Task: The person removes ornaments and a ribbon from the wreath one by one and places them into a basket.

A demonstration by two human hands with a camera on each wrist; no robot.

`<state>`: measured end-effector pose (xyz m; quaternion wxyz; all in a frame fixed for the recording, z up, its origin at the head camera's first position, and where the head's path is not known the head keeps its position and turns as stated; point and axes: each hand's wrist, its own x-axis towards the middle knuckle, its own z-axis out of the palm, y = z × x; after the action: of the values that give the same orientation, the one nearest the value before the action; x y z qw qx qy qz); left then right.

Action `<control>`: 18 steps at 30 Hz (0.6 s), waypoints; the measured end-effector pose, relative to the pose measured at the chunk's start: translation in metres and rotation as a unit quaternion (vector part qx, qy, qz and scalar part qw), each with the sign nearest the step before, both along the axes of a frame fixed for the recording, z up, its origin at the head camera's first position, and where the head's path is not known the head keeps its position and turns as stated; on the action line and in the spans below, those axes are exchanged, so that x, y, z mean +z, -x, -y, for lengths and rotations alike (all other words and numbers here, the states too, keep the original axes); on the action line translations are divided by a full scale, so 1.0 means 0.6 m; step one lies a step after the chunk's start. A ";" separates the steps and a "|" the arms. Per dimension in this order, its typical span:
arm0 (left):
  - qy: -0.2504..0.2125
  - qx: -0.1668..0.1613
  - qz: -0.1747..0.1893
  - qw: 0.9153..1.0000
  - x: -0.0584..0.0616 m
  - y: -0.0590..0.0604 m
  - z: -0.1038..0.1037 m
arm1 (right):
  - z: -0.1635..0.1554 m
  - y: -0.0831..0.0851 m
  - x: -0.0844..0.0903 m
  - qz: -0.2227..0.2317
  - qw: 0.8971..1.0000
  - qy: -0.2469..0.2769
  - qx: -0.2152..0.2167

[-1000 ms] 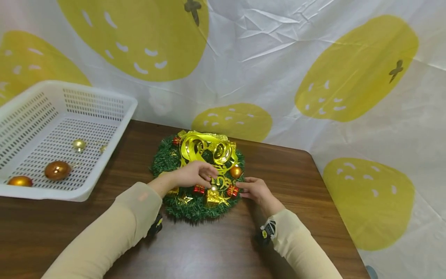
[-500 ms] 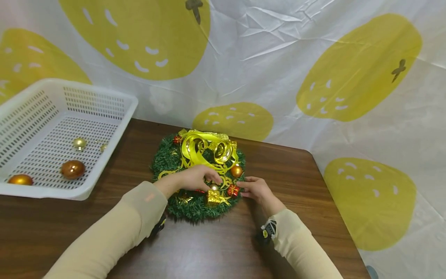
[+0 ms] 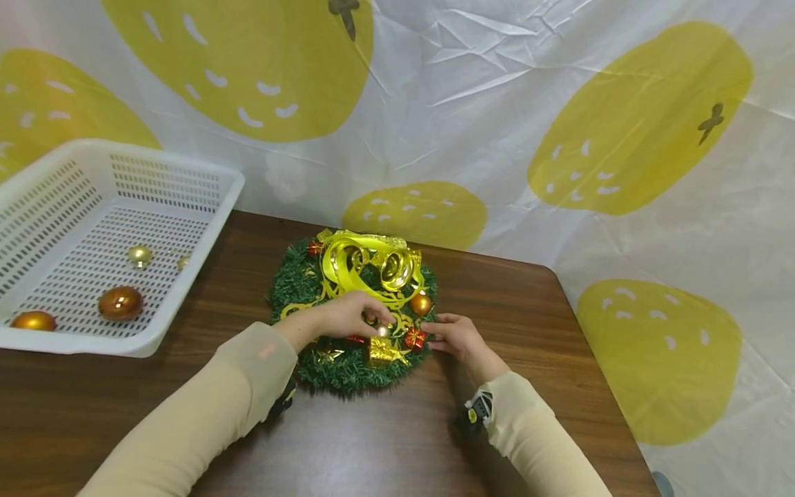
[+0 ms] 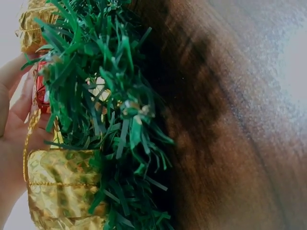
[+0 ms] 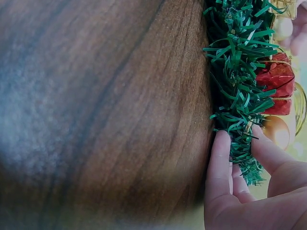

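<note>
A green tinsel wreath [image 3: 292,279] with a yellow ribbon bow [image 3: 366,266], an orange bauble [image 3: 421,304], red gift boxes [image 3: 414,339] and a gold gift box [image 3: 380,351] lies flat on the brown table [image 3: 385,435]. My left hand [image 3: 380,319] reaches over its middle, fingertips curled and pinching a small gold ornament [image 3: 370,319]. My right hand [image 3: 436,334] holds the wreath's right rim; in the right wrist view its fingers [image 5: 218,160] pinch the tinsel [image 5: 235,72] from both sides. The left wrist view shows tinsel [image 4: 110,120] and the gold box [image 4: 62,187] up close.
A white perforated basket [image 3: 205,214] stands at the table's left, holding two orange-gold baubles [image 3: 121,302] [image 3: 34,321] and a small gold one [image 3: 139,255]. A white cloth with yellow blobs [image 3: 621,124] hangs behind. The table's right edge runs near my right sleeve.
My left fingertips slid a little right and down onto the wreath's centre ornaments. A bauble in the basket rolled slightly. The right hand stayed on the rim.
</note>
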<state>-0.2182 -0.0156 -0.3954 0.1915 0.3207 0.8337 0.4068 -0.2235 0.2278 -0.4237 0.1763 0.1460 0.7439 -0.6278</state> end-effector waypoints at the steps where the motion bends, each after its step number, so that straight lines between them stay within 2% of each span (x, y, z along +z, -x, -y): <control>1: -0.002 0.006 0.004 1.000 0.001 -0.001 0.001 | 0.000 0.000 0.000 0.000 1.000 0.002 0.000; 9: -0.031 0.040 0.025 0.998 0.003 0.000 0.007 | 0.001 0.002 -0.002 0.001 1.000 0.003 -0.003; 18: -0.103 0.045 0.039 0.993 0.004 0.005 0.005 | 0.001 0.002 -0.001 0.002 1.000 -0.003 -0.007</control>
<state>-0.2210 -0.0188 -0.3932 0.1711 0.2844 0.7927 0.5113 -0.2249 0.2272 -0.4244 0.1732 0.1534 0.7445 -0.6262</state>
